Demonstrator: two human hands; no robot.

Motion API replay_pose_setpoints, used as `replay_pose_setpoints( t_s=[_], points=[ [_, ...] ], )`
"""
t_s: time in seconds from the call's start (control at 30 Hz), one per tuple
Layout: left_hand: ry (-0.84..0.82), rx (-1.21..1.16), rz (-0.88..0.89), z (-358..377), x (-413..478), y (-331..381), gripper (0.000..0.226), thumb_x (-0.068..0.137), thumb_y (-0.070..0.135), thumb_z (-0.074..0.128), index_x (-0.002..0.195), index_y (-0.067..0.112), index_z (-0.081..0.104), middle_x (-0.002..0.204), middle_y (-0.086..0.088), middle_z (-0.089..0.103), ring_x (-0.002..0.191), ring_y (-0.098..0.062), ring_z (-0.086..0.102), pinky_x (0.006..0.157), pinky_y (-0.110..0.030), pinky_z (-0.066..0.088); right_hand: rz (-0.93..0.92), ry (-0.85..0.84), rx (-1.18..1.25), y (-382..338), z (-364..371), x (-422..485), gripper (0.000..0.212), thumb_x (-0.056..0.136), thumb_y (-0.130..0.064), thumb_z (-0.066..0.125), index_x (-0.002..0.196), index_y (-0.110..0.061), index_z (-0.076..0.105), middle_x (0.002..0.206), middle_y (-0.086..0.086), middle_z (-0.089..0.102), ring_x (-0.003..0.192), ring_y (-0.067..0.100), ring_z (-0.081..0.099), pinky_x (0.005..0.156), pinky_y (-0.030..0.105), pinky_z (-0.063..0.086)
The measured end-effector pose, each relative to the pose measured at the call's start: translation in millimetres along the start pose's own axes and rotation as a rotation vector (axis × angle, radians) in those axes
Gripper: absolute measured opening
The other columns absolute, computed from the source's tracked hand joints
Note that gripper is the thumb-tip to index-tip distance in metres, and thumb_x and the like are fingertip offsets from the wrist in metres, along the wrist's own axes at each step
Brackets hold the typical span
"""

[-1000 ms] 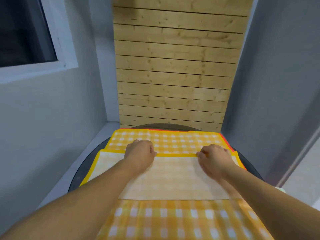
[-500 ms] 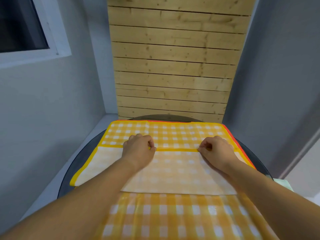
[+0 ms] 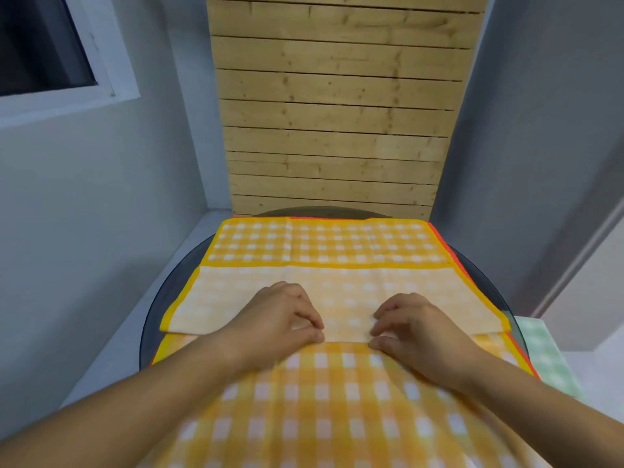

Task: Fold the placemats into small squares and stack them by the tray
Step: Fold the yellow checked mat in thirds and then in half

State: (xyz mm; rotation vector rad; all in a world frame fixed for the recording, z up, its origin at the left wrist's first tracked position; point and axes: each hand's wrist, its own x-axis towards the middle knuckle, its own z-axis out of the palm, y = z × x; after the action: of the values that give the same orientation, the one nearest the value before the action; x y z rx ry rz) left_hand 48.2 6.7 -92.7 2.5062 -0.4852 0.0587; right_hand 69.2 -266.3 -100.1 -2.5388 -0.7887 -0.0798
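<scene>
My left hand (image 3: 280, 320) and right hand (image 3: 420, 331) sat close together. Their fingers were curled, and each thumb and forefinger pinched the near crease of the yellow placemat (image 3: 337, 244). Its folded-over flap (image 3: 422, 295), pale underside up, lay directly ahead of my knuckles. The long axis ran side to side across me, so neither hand was nearer. I judged the next fold would need the hands to part toward the short ends. An orange-edged mat (image 3: 441, 238) peeked out beneath, on the round glass table (image 3: 175, 285). A green checked cloth (image 3: 543, 352) lay off right. No tray showed. I read no labels or writing.
</scene>
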Motion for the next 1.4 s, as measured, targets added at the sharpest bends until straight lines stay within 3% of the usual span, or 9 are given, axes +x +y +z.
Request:
replay_pose_setpoints(
  t_s=[0.27,0.37,0.5,0.77,0.9,1.0,1.07,1.2,1.4],
  points=[
    [-0.005,0.003,-0.004,5.4,-6.5,-1.4,0.010,0.090,0.039,0.072,0.093,0.033,0.080,0.096,0.018,0.058,0.105,-0.002,0.049,0.100,-0.031,0.041,-0.110,0.089,-0.102,-4.6,5.3,-3.7,0.009,0.089,-0.031,0.069,0.085,-0.028,0.077,0.103,-0.011,0.064,0.098,0.014,0.057,0.086,0.036,0.050],
    [0.008,0.063,0.028,5.6,-8.7,3.7,0.011,0.094,0.038,0.067,0.092,0.033,0.077,0.096,0.018,0.057,0.103,-0.003,0.048,0.101,-0.032,0.039,-0.088,0.112,-0.088,-7.4,1.4,-6.1,0.010,0.091,-0.028,0.067,0.087,-0.027,0.077,0.105,-0.012,0.064,0.101,0.012,0.055,0.089,0.032,0.047],
    [-0.002,0.076,0.062,2.2,-16.8,11.3,0.015,0.087,0.044,0.073,0.096,0.033,0.075,0.098,0.019,0.057,0.103,-0.001,0.048,0.099,-0.027,0.039,-0.029,0.106,-0.006,-14.9,-8.1,-17.6,0.012,0.093,-0.028,0.064,0.089,-0.028,0.076,0.109,-0.018,0.061,0.107,0.004,0.049,0.089,0.012,0.037],
    [-0.015,0.107,0.093,-3.1,-56.7,39.1,0.015,0.092,0.044,0.065,0.091,0.032,0.074,0.091,0.017,0.059,0.099,-0.002,0.049,0.087,-0.025,0.044,0.001,-0.005,-0.018,-44.1,-22.6,-62.9,0.012,0.093,-0.034,0.062,0.088,-0.035,0.072,0.115,-0.025,0.060,0.112,-0.004,0.048,0.097,0.022,0.045],
    [-0.097,0.177,0.092,1.2,-85.6,50.0,0.023,0.093,0.053,0.060,0.099,0.034,0.071,0.106,0.021,0.054,0.107,0.002,0.042,0.098,-0.023,0.036,-0.013,-0.120,-0.026,-61.1,-20.2,-84.1,0.013,0.092,-0.041,0.060,0.091,-0.036,0.072,0.124,-0.026,0.056,0.117,-0.011,0.039,0.096,0.005,0.031],
    [-0.062,0.189,-0.032,13.1,-90.4,60.9,0.036,0.096,0.058,0.051,0.123,0.035,0.060,0.145,0.017,0.040,0.140,-0.003,0.025,0.117,-0.025,0.019,0.050,-0.097,-0.034,-68.7,-8.0,-80.1,0.032,0.092,-0.052,0.055,0.118,-0.035,0.064,0.141,-0.018,0.049,0.130,-0.004,0.035,0.105,0.012,0.026],
    [-0.100,0.215,-0.093,25.5,-87.3,67.4,0.048,0.102,0.055,0.039,0.145,0.033,0.042,0.166,0.008,0.016,0.154,-0.008,0.000,0.125,-0.033,0.001,0.086,-0.107,-0.096,-71.1,3.9,-74.2,0.049,0.095,-0.056,0.047,0.140,-0.033,0.049,0.153,-0.013,0.037,0.141,0.004,0.028,0.112,0.018,0.019],
    [-0.207,0.318,-0.204,47.0,-85.0,71.6,0.061,0.106,0.052,0.023,0.161,0.027,0.011,0.170,0.000,-0.010,0.154,-0.016,-0.020,0.125,-0.047,-0.011,0.045,-0.153,-0.238,-64.0,20.3,-69.8,0.061,0.098,-0.060,0.032,0.153,-0.034,0.027,0.163,-0.013,0.017,0.150,0.008,0.010,0.113,0.019,0.000],
    [-0.213,0.380,-0.244,57.2,-82.3,72.5,0.066,0.105,0.054,0.016,0.162,0.024,0.000,0.168,-0.002,-0.017,0.153,-0.018,-0.024,0.124,-0.048,-0.014,0.034,-0.159,-0.300,-62.9,18.6,-66.6,0.058,0.099,-0.058,0.030,0.152,-0.033,0.029,0.164,-0.009,0.017,0.151,0.011,0.008,0.119,0.026,0.000]
  ],
)
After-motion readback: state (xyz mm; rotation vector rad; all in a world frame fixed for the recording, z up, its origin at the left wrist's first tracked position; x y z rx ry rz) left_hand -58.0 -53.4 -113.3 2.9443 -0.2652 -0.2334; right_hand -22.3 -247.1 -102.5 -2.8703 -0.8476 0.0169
